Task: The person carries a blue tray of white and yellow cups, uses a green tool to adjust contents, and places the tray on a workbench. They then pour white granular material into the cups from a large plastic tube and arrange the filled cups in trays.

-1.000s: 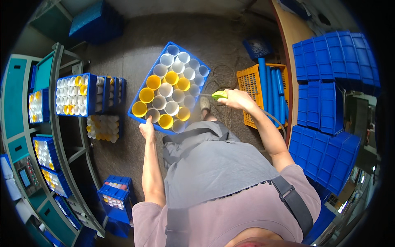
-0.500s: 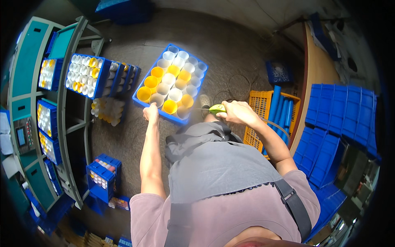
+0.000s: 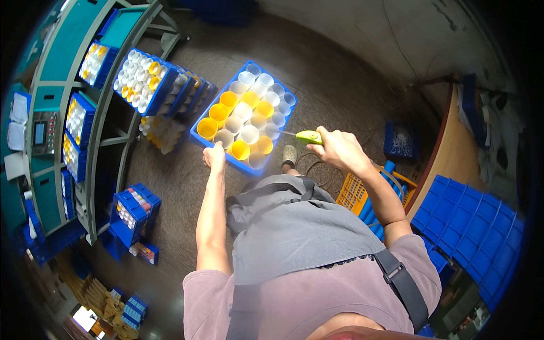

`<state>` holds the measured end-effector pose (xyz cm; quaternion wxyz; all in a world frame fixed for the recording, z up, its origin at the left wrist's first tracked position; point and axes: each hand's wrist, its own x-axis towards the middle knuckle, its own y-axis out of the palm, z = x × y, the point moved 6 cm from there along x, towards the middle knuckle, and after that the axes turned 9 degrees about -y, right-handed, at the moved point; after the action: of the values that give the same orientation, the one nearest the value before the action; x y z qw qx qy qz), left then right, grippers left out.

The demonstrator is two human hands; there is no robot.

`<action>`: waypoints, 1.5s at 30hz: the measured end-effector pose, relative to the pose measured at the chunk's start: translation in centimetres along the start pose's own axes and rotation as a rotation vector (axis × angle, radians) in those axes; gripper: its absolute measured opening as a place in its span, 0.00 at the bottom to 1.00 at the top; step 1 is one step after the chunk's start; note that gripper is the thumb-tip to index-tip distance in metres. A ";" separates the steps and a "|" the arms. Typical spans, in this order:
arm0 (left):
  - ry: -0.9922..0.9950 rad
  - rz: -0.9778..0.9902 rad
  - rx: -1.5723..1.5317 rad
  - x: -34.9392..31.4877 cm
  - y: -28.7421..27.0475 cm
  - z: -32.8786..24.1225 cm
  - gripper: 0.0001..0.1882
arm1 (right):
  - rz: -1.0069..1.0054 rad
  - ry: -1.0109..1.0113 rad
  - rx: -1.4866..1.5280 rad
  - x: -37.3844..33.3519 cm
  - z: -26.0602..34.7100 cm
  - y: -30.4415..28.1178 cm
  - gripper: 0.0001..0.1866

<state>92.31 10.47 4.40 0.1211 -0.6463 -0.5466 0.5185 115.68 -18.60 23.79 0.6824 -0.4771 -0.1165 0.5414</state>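
Observation:
A blue crate point(image 3: 202, 146) stands in front of me, packed with rows of open white and yellow plastic tubes point(image 3: 249, 134). My left hand point(image 3: 215, 157) is closed on the crate's near rim, toward its left corner. In my right hand point(image 3: 343, 148) is a green-handled tool point(image 3: 309, 136), gripped by its handle. Its thin metal shaft points left to the crate's right side. The tip overlaps the tubes there, and I cannot tell whether it touches them.
Blue crates of tubes point(image 3: 144, 85) are stacked at the left, beside a teal machine point(image 3: 63, 54) with a grey frame. On the right are a yellow basket point(image 3: 352, 191) with blue rolls, stacked blue crates point(image 3: 473, 226) and a wooden board point(image 3: 445, 141). My shod foot point(image 3: 289, 154) shows beyond the apron.
The whole view has turned a little, shifting the surroundings. My right hand and the tool have moved farther forward along the crate's right side. My left hand keeps its hold on the rim.

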 end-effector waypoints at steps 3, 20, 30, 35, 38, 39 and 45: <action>0.006 -0.014 0.014 -0.9 -0.8 -0.7 0.25 | -0.025 -0.065 0.019 0.5 0.5 -1.8 0.22; 0.074 0.149 -0.230 18.2 -14.7 -10.0 0.17 | -0.305 0.052 -0.379 23.7 5.4 -13.9 0.21; -0.030 0.406 -0.775 40.1 -25.5 -25.0 0.12 | -0.318 0.166 -0.559 41.8 19.0 -18.9 0.23; -0.208 0.559 -1.197 52.3 -24.5 -36.8 0.24 | -0.442 0.366 -0.462 48.1 21.4 -21.2 0.23; -0.328 0.527 -1.285 60.3 -20.7 -46.5 0.23 | -0.334 0.464 -0.235 51.7 21.5 -19.0 0.24; -0.301 0.498 -1.304 62.3 -19.9 -49.7 0.25 | -0.313 0.458 -0.222 52.6 21.8 -18.3 0.24; -0.607 0.218 -1.496 67.9 -19.1 -66.6 0.37 | -0.277 0.540 -0.030 54.8 22.8 -14.4 0.24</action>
<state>125.45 101.40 10.52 -0.5474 -0.4372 -0.6912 0.1775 130.51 40.59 27.24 0.7490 -0.5934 -0.0028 0.2948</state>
